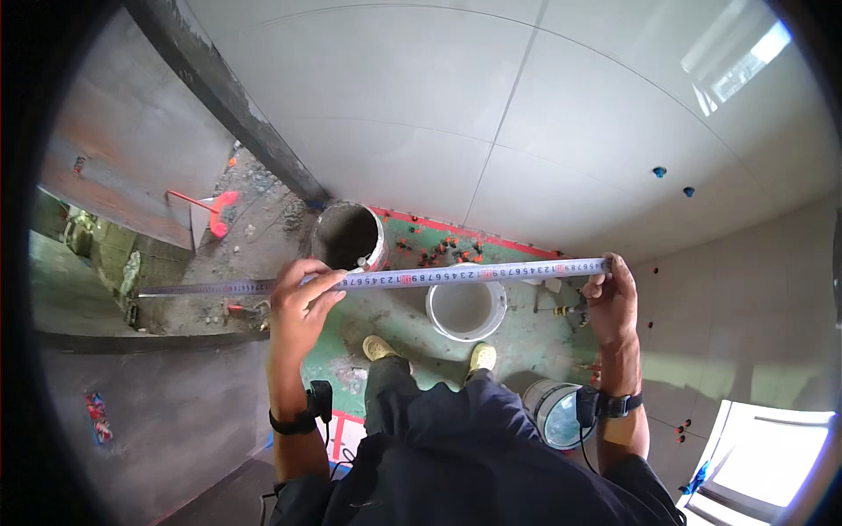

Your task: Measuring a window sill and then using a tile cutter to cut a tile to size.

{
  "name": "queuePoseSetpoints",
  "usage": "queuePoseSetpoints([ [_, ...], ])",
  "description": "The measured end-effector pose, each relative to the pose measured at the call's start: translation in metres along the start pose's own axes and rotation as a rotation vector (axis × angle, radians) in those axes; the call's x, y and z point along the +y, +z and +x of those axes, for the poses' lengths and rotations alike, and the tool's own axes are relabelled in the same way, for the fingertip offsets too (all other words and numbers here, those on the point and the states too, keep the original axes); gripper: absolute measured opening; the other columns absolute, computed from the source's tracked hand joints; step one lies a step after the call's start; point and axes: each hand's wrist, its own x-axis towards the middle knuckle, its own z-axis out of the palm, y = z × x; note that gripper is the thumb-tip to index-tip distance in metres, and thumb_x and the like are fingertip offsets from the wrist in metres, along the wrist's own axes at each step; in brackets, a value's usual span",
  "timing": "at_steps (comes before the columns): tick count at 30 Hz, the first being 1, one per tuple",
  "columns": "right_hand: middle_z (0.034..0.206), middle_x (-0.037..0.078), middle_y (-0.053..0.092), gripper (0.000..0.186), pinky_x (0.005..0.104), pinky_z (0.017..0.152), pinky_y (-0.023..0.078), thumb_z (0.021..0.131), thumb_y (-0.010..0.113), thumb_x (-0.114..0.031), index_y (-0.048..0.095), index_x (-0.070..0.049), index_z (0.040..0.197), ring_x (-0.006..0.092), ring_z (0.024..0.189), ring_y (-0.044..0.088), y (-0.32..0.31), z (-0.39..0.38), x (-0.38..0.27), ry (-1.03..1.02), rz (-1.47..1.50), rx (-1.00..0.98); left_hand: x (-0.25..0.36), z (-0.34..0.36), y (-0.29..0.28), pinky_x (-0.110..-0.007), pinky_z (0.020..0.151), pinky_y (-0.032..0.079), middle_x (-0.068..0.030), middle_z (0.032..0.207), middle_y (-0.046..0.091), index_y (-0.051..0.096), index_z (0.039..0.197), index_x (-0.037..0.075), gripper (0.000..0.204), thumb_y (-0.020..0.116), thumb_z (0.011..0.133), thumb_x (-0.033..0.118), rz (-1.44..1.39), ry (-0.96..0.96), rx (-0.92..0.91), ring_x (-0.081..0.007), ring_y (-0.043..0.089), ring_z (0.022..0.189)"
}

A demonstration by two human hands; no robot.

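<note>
Measuring rule [456, 274] spans the view, crossing over the upper rim of a white bucket [503, 307]; its left end juts past the left hand [298, 307], its right end stops at the right hand [612, 302]. Green floor [399, 317] gives standing room before a pale wall [395, 96]. Hands well apart, each pinches the rule, thumb and fingers nearly closed.

Through the left fisheye lens worn on a person's head, I look steeply down past a dark-clothed torso [456, 478] to a scuffed green floor [408, 317], with the bare left hand [301, 296] and bare right hand [614, 302] much nearer; a smooth pale-grey wall [377, 88] spans the upper, forward side.
</note>
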Motion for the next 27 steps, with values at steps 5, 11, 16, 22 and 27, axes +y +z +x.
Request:
queuePoseSetpoints([
  [5, 0.079, 0.003, 0.057, 0.025, 0.0255, 0.055, 0.045, 0.095, 0.057, -0.024, 0.060, 0.000, 0.102, 0.0115, 0.063, 0.055, 0.112, 0.022, 0.046, -0.088, -0.202, 0.022, -0.107, -0.005, -0.047, -0.040, 0.093, 0.043, -0.0115, 0.112, 0.060, 0.064, 0.120, 0.012, 0.052, 0.078, 0.070, 0.010, 0.052, -0.063, 0.011, -0.0308, 0.054, 0.108],
  [11, 0.071, 0.004, 0.056, 0.024, 0.0242, 0.058, 0.041, 0.097, 0.055, -0.023, 0.062, 0.000, 0.097, 0.0105, 0.063, 0.050, 0.272, 0.059, 0.096, -0.372, -0.575, -0.127, -0.218, -0.065, -0.129, -0.043, 0.091, 0.045, -0.0168, 0.113, 0.062, 0.063, 0.119, 0.005, 0.046, 0.075, 0.076, 0.015, 0.095, -0.233, 0.060, -0.0350, 0.057, 0.106],
  [16, 0.078, 0.008, 0.060, 0.025, 0.0267, 0.060, 0.048, 0.098, 0.052, -0.017, 0.062, 0.006, 0.100, 0.0127, 0.067, 0.056, 0.403, 0.109, 0.158, -0.587, -0.868, -0.389, -0.285, -0.154, -0.172, -0.041, 0.084, 0.048, -0.0165, 0.104, 0.066, 0.065, 0.114, 0.005, 0.040, 0.075, 0.076, 0.017, 0.092, -0.638, -0.003, -0.0343, 0.062, 0.098],
  [22, 0.075, 0.008, 0.060, 0.027, 0.0261, 0.060, 0.048, 0.099, 0.052, -0.018, 0.062, 0.007, 0.101, 0.0121, 0.067, 0.057, 0.536, 0.181, 0.255, -0.556, -1.048, -0.619, -0.368, -0.224, -0.185, -0.040, 0.083, 0.050, -0.0166, 0.101, 0.068, 0.066, 0.115, 0.006, 0.044, 0.075, 0.078, 0.028, 0.041, -1.001, -0.168, -0.0324, 0.065, 0.096],
  [27, 0.069, 0.007, 0.061, 0.020, 0.0265, 0.058, 0.047, 0.096, 0.054, -0.015, 0.064, 0.002, 0.098, 0.0116, 0.061, 0.057, 0.612, 0.251, 0.316, -0.579, -1.177, -0.785, -0.439, -0.239, -0.208, -0.041, 0.086, 0.050, -0.0174, 0.105, 0.068, 0.064, 0.117, 0.008, 0.047, 0.074, 0.079, 0.033, 0.059, -1.117, -0.243, -0.0325, 0.065, 0.098],
])
